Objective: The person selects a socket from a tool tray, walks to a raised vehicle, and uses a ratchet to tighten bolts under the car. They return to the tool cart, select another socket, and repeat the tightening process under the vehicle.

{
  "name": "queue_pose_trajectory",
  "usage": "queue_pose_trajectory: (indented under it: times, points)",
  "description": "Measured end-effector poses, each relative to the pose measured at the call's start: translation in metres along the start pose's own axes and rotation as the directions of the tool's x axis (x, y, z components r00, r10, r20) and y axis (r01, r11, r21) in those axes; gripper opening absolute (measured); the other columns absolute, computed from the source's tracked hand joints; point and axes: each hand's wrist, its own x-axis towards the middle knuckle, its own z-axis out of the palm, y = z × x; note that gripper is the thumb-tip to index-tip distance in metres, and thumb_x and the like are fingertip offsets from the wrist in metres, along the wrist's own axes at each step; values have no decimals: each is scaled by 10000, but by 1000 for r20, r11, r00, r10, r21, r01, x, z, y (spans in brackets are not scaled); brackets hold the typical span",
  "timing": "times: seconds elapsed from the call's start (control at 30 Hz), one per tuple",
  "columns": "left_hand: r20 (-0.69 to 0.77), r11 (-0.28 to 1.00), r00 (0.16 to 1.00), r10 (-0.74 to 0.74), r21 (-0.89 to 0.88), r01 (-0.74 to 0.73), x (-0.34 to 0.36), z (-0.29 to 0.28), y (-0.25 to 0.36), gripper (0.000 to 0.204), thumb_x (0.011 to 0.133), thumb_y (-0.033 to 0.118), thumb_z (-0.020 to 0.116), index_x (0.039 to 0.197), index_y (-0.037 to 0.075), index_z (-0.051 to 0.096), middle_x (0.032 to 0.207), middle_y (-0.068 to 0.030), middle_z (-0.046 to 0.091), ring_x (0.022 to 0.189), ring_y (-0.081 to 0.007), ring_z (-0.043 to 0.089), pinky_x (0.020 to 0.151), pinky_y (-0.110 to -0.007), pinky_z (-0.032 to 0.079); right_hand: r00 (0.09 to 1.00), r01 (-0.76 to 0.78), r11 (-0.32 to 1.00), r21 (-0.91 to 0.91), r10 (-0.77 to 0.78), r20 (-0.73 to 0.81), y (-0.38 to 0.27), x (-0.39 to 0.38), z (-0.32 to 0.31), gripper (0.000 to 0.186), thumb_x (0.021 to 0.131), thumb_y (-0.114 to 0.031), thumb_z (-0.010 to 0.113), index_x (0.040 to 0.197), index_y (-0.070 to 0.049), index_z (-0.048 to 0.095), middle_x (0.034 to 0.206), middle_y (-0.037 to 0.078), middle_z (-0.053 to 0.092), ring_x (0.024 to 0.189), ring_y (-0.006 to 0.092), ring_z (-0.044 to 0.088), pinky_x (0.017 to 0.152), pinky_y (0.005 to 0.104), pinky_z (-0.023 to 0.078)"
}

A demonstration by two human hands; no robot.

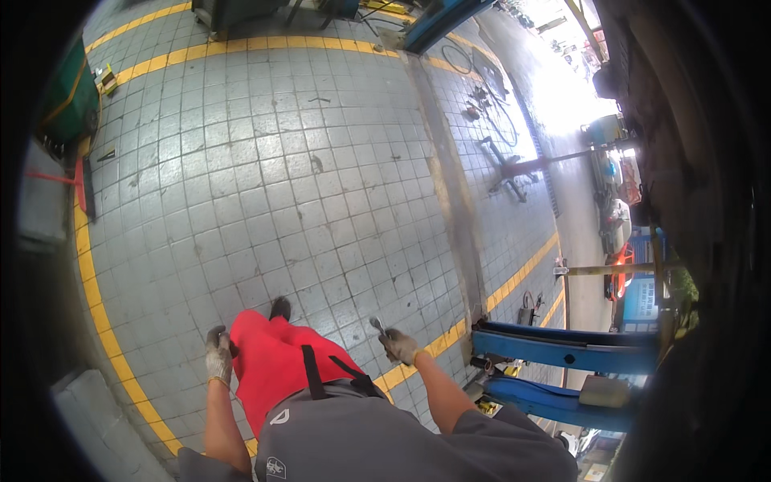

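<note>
My right hand (399,346), in a grey, dirt-stained work glove, is closed round a ratchet wrench (376,323). Its shiny metal head sticks out past the fingers toward the floor ahead, while the rest of the tool is hidden in my grip. At my other side, my left hand (218,353) hangs next to the red work apron (273,353). It wears a similar glove with dark fingertips. Its fingers are loosely bent with the thumb apart, and I see nothing in it. A dark shoe (280,308) shows ahead of the apron.
Yellow lines (241,46) edge the grey tiled floor (265,177). Blue lift posts (562,349) stand at right, a stand with splayed legs (510,167) and hoses (498,104) farther off. A red broom (83,189) and green cabinet (68,96) are at left.
</note>
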Motion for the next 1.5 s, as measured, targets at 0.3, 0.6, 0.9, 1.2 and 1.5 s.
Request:
queue_pose_trajectory:
  times: [0.3, 0.6, 0.9, 1.2, 1.5]
  points:
    - [189, 873, 868, 460, -275, -403, 69, 231, 305, 320, 1166, 181, 570, 1433, 17, 637, 1077, -55, 691, 1015, -155, 647, 992, -327, 531, 920, 267, 940, 211, -314, 234, -310, 74, -166, 728, 1066, -339, 652, 1688, -47, 411, 1349, 188, 715, 1002, 225, 705, 839, 377, 594]
    - [663, 986, 733, 153, -53, -159, 137, 430, 582, 324, 1138, 225, 566, 1380, 24, 643, 910, -36, 678, 722, -120, 646, 632, -267, 522, 922, 373, 789, 488, -375, -98, -433, 115, -306, 436, 1110, -167, 643, 1506, 8, 595, 1152, 147, 742, 993, 187, 717, 863, 374, 589]
    - [743, 993, 661, 104, -46, -105, 206, 676, 699, 251, 1148, 206, 592, 1327, 44, 658, 787, -25, 645, 496, -83, 552, 442, -247, 440, 970, 186, 665, 723, -241, -27, -450, 204, -520, 412, 1159, -269, 599, 1474, -3, 605, 943, 84, 692, 764, 157, 653, 698, 332, 544]
    - [738, 963, 639, 217, -52, -266, 231, 941, 837, 230, 1133, 122, 596, 1316, -5, 650, 694, -21, 597, 491, -87, 501, 448, -275, 383, 934, 135, 424, 896, -356, 28, -418, 301, -798, 488, 1177, -424, 568, 1514, -74, 617, 824, -29, 557, 583, 45, 464, 514, 257, 389]
    - [827, 923, 520, 216, 2, -385, 268, 1220, 949, 236, 1113, 109, 609, 1311, -1, 677, 819, -45, 643, 577, -87, 549, 510, -256, 469, 891, 151, 171, 974, -451, -59, -377, 405, -1043, 493, 1198, -455, 518, 1438, -40, 630, 811, -30, 534, 513, 32, 430, 422, 232, 347]
